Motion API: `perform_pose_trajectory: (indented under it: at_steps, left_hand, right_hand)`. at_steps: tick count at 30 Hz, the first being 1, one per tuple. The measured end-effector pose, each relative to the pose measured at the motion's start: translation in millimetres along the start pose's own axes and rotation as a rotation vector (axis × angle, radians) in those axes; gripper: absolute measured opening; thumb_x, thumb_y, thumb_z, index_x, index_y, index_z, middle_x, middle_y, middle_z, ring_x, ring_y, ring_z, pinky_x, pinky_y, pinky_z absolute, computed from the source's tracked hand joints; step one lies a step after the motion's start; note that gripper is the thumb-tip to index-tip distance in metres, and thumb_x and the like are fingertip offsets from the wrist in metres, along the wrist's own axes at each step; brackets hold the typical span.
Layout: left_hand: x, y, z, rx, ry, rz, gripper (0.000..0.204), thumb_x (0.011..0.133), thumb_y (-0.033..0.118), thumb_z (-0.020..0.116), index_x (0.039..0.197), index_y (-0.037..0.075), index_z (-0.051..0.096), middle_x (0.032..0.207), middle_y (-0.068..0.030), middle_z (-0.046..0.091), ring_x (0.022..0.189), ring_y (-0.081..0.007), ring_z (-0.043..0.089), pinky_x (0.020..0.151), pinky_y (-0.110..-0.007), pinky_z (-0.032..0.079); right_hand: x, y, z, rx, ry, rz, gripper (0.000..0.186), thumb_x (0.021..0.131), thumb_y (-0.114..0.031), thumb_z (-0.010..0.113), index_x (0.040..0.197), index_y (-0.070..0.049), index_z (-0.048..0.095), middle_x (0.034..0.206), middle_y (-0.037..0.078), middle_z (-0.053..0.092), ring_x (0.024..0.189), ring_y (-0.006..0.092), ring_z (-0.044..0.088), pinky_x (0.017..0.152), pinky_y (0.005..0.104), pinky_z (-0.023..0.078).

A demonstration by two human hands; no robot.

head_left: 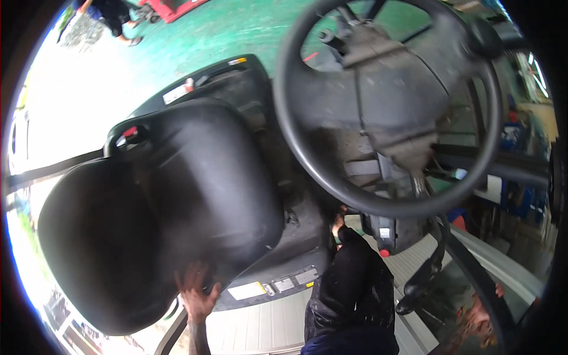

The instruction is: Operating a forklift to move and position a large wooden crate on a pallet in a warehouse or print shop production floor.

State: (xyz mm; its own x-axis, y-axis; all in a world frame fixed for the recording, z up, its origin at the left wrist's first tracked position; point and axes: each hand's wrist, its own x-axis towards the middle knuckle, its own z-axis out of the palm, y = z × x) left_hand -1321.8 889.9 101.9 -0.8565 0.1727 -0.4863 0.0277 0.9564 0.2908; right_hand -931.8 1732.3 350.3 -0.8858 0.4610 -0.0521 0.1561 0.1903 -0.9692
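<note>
My left hand point(198, 290) lies on the lower edge of a black vehicle seat point(213, 171) with its fingers spread. At lower right, my right hand point(485, 307) has its fingers around a curved black bar point(464, 263), partly hidden by it. A large black steering wheel point(287, 124) fills the upper right, above a lever point(414, 284) with a dark grip. My leg in dark trousers point(349, 290) rises between the seat and the wheel, with part of a foot near the pedal area.
A person in dark clothes point(112, 21) is at top left on a green floor point(207, 35), beside red wheeled equipment point(168, 9). A pale ridged step point(248, 325) lies below the seat. Dark frame posts point(520, 171) and blurred shelving stand at right.
</note>
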Motion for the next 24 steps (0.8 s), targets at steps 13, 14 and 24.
perform_pose_trajectory:
  at_steps: [13, 14, 24]
  left_hand:
    - [593, -98, -306, 0.413, 0.497, 0.25, 0.049, 0.105, 0.046, 0.073, 0.139, 0.011, 0.077, 0.156, -0.0141, 0.067, 0.15, -0.0379, 0.058, 0.125, -0.053, 0.043]
    - [609, -122, -304, 0.368, 0.595, 0.317, 0.043, 0.105, 0.041, 0.072, 0.135, 0.01, 0.079, 0.154, -0.0141, 0.069, 0.147, -0.0375, 0.061, 0.123, -0.053, 0.044]
    - [777, -133, -316, 0.084, 0.505, 0.393, 0.05, 0.107, 0.043, 0.055, 0.108, 0.002, 0.084, 0.119, -0.0168, 0.083, 0.117, -0.0393, 0.077, 0.102, -0.049, 0.057]
  right_hand:
    - [276, -7, 242, 0.059, 0.031, 0.6, 0.067, 0.117, -0.054, 0.046, 0.167, -0.01, 0.043, 0.168, 0.021, 0.051, 0.157, 0.0375, 0.05, 0.13, 0.0601, 0.03]
    - [306, 16, 266, 0.065, 0.036, 0.628, 0.068, 0.116, -0.055, 0.046, 0.168, -0.011, 0.042, 0.168, 0.021, 0.051, 0.157, 0.0375, 0.049, 0.13, 0.061, 0.029]
    - [452, 68, 408, 0.02, 0.057, 1.11, 0.077, 0.114, -0.064, 0.049, 0.174, -0.019, 0.036, 0.175, 0.018, 0.044, 0.163, 0.038, 0.043, 0.132, 0.0692, 0.02]
